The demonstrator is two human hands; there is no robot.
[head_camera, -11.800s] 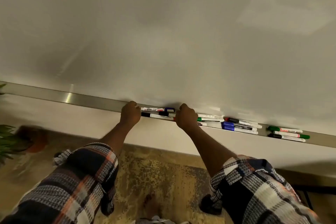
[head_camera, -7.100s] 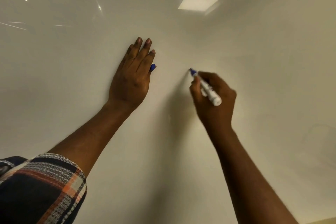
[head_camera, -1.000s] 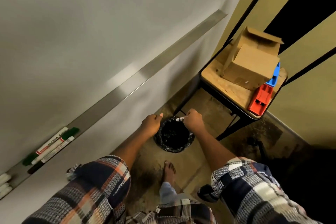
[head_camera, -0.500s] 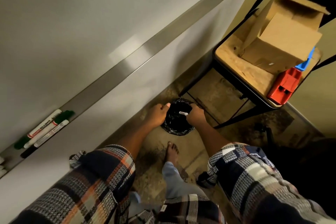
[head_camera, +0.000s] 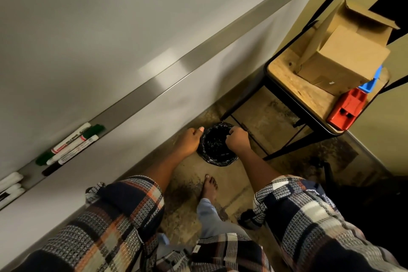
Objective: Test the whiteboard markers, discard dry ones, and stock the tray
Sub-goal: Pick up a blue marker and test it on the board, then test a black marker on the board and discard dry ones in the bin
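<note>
Here, both hands are held over the black-lined waste bin (head_camera: 217, 146) on the floor: the left hand (head_camera: 189, 140) loosely curled at its left rim, the right hand (head_camera: 237, 140) curled above its right rim, nothing visibly gripped. The remaining markers (head_camera: 70, 144) lie in the metal tray (head_camera: 167, 77), far left. A good marker could be binned by mistake (the bin's dark contents cannot be told apart).

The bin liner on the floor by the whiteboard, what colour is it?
Black: the bin liner is glossy and crinkled, seen in the head view, the only one.
</note>
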